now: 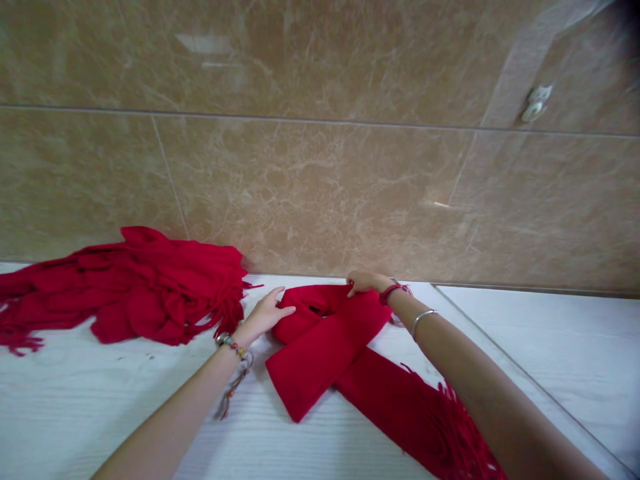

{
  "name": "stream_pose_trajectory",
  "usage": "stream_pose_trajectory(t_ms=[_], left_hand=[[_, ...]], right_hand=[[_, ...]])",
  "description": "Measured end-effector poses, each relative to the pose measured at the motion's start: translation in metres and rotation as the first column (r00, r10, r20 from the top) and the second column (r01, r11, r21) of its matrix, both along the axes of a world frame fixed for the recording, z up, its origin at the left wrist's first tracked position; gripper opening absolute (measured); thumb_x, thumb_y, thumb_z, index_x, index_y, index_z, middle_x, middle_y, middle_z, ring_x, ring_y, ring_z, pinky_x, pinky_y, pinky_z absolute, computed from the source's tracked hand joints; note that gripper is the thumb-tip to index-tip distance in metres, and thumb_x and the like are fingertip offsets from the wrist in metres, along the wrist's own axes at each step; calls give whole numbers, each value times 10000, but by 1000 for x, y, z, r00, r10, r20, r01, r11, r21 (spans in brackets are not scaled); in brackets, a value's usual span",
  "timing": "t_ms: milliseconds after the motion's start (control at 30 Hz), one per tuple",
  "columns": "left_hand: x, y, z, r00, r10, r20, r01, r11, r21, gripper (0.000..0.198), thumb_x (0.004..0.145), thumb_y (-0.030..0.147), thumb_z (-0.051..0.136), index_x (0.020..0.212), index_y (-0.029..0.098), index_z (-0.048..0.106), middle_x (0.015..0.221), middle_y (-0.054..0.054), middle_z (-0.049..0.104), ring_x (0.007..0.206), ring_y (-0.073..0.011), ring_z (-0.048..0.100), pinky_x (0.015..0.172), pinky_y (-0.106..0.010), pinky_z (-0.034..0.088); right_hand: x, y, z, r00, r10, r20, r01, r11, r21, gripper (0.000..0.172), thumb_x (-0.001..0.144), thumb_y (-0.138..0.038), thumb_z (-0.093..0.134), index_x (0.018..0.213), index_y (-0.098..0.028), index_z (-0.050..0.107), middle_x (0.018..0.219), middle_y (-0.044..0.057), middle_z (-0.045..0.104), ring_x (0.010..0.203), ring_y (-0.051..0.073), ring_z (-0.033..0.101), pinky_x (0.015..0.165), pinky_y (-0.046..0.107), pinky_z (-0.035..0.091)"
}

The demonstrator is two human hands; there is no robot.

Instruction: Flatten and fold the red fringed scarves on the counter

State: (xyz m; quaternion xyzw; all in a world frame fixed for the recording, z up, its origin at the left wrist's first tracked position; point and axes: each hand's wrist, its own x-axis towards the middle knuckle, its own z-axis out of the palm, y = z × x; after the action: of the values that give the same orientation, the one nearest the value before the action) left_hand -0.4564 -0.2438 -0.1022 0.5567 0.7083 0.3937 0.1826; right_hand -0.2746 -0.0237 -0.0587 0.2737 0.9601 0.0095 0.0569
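A red fringed scarf lies on the white tabletop, folded so that one band crosses over the other. My left hand rests on the fold's left edge, fingers stretched out and lying on the cloth. My right hand presses the far top corner of the fold near the wall, fingers curled down on the fabric. The scarf's fringed tail runs toward the lower right under my right forearm. Both wrists wear bracelets.
A heap of more red fringed scarves lies at the left against the brown marble wall. A seam in the white tabletop runs diagonally at the right. A small white fitting is fixed high on the wall.
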Motion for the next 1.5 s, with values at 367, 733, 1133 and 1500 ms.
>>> stream_pose_trajectory(t_ms=[367, 733, 1133, 1500], left_hand=[[21, -16, 15, 892, 93, -443, -50, 993, 108, 461, 814, 175, 454, 1272, 196, 406, 1301, -121, 423, 1197, -239, 390, 978, -391, 303], [35, -7, 23, 683, -200, -703, 166, 979, -118, 279, 896, 261, 347, 793, 174, 592, 912, -50, 641, 885, -183, 556, 833, -360, 301], [26, 17, 6, 679, -79, -730, 9, 995, -99, 223, 900, 241, 344, 888, 186, 560, 926, -56, 644, 920, -226, 554, 858, -471, 295], [31, -3, 9, 579, -300, -758, 241, 951, -193, 367, 927, 348, 307, 1276, 285, 406, 1391, -24, 360, 1294, -194, 257, 1040, -425, 182]], right_hand=[[-12, -39, 15, 984, 154, -90, -149, 987, 62, 324, 766, -123, 534, 1071, -195, 620, 1072, 78, 640, 967, 174, 585, 801, 250, 437], [1, -89, -7, 915, 382, -132, -383, 923, 15, 218, 816, -101, 435, 928, -103, 622, 904, 107, 655, 814, 167, 589, 709, 260, 427], [21, -64, -30, 841, 440, -315, -439, 895, 77, 240, 885, -246, 395, 936, -133, 600, 945, 102, 613, 878, 187, 546, 812, 316, 421], [55, -94, -20, 743, 455, -490, -462, 879, 116, 341, 863, -340, 446, 1129, -144, 528, 1122, 128, 521, 1073, 205, 464, 940, 364, 383]])
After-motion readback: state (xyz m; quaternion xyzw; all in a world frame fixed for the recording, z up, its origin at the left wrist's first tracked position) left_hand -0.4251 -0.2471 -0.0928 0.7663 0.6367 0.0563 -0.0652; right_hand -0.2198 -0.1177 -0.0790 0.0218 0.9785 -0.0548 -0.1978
